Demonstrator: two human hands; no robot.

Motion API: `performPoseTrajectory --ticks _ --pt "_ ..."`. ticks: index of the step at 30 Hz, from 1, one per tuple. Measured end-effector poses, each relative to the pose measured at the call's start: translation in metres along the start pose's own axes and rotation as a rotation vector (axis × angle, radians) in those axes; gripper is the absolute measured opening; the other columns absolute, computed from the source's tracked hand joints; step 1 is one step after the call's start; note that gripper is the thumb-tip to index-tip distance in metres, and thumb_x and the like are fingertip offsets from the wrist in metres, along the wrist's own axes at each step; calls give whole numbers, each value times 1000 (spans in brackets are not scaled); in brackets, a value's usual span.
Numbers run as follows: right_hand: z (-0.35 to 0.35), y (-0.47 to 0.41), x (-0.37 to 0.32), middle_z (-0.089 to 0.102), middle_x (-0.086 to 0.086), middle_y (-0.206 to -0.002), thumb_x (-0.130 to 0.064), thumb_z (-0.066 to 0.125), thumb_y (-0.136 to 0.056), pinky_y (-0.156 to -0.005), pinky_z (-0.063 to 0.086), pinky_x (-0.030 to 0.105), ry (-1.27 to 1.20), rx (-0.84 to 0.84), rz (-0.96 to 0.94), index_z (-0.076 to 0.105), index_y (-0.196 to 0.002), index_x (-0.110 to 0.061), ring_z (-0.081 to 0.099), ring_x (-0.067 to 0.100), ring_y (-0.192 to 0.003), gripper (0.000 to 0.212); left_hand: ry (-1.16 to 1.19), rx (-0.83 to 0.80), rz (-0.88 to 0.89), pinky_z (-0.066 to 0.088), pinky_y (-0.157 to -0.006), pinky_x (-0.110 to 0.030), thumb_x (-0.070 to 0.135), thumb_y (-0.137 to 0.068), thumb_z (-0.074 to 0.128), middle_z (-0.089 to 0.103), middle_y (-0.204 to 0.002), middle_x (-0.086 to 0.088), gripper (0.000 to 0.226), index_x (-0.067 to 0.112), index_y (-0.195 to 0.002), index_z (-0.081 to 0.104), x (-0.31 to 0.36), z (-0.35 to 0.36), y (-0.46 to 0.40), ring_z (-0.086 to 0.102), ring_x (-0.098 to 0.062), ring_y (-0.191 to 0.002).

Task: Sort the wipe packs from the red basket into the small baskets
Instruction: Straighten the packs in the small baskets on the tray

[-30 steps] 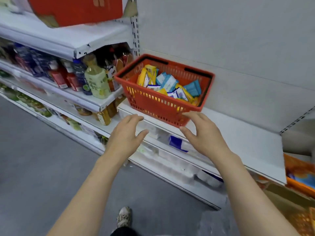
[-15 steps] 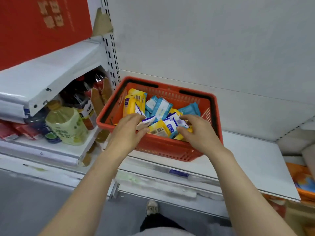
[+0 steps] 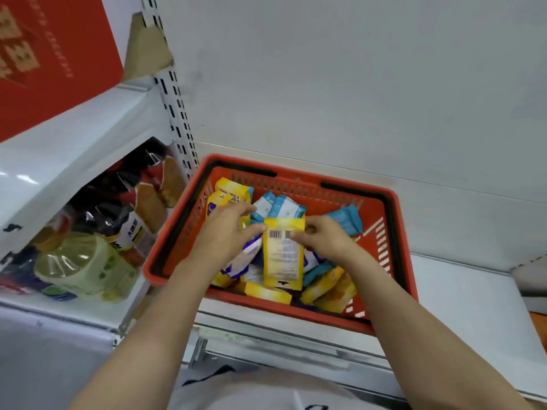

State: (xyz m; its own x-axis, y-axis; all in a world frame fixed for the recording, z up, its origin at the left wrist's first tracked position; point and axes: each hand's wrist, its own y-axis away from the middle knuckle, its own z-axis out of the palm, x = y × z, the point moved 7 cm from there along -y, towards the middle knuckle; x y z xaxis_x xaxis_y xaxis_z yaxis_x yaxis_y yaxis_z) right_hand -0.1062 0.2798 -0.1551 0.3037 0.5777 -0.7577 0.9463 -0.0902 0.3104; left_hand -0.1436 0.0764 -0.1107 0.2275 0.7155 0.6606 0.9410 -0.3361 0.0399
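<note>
both hands are inside the red basket (image 3: 396,232), and each pinches the top edge of one yellow pack (image 3: 283,255) held above the pile. left hand (image 3: 226,235): thumb and forefinger close on the pack's upper left corner, at 3 o'clock from the palm; the remaining fingers lie curled over a yellow pack at the basket's 10 o'clock corner, and whether they touch it cannot be told. right hand (image 3: 322,241): fingers curled, thumb and forefinger pinching the upper right corner beside the barcode, at 9 o'clock from the palm. the pack sits between the two hands, equally near to both; neither arm has the advantage of reach. its long axis runs 12 to 6 o'clock. the pinched barcode end points to 12, toward the back wall of the shelf; the free end hangs toward 6, toward the person, over the loose packs below. the printed back faces the camera. judgement: the pack is lifted and under inspection, so the step in hand is identification before sorting. the pile still holds blue packs (image 3: 281,207) at 12 o'clock and at 2 o'clock, white-and-purple packs (image 3: 245,258) under the left hand, and more yellow packs along the 6 o'clock wall, so the task appears to be near its start. no small baskets are in view; the direction of the carry cannot be told. one hand should release before the carry, since a two-handed pinch on one edge gives no support to the hanging end. drink bottles (image 3: 88,261) stand on the next shelf at 9 o'clock from the basket.
</note>
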Motion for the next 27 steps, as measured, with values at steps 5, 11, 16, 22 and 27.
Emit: performPoseTrajectory --ticks 5,11,16,22,27 --pt "-23 9 -21 76 16 -93 -18 70 -91 -66 60 35 -684 103 28 66 -103 6 74 29 -82 27 207 -172 -1 56 -87 -38 40 -81 77 70 -110 9 48 25 -124 61 18 12 -25 66 -4 -97" --pt "-11 4 -30 70 13 -115 -50 73 -84 -72 62 43 -831 111 236 58 -126 -10 72 29 -98 60 205 41 7 53 -73 -27 29 -71 87 65 -88 9 44 28 -106 61 23 -10 -40 61 -4 -79" --pt "-4 -7 -55 69 19 -112 -40 78 -82 -71 61 42 -1043 40 163 57 -116 -5 73 28 -90 53 43 -73 344 45 -80 -25 21 -77 82 57 -96 8 29 31 -101 70 44 -9 -33 55 -7 -91" --pt "-8 -14 -46 69 15 -110 9 71 -80 -68 61 41 -990 142 153 61 -123 -14 72 30 -85 50 210 -18 166 42 -92 -26 23 -83 76 58 -119 8 41 29 -122 64 2 -36 -43 54 -12 -110" --pt "-17 -11 -26 65 16 -108 13 67 -81 -71 61 44 -1033 216 198 58 -109 -8 70 30 -88 36 94 -101 -21 44 -104 -37 28 -89 71 58 -135 0 49 21 -135 57 -31 -48 -52 53 -19 -126"
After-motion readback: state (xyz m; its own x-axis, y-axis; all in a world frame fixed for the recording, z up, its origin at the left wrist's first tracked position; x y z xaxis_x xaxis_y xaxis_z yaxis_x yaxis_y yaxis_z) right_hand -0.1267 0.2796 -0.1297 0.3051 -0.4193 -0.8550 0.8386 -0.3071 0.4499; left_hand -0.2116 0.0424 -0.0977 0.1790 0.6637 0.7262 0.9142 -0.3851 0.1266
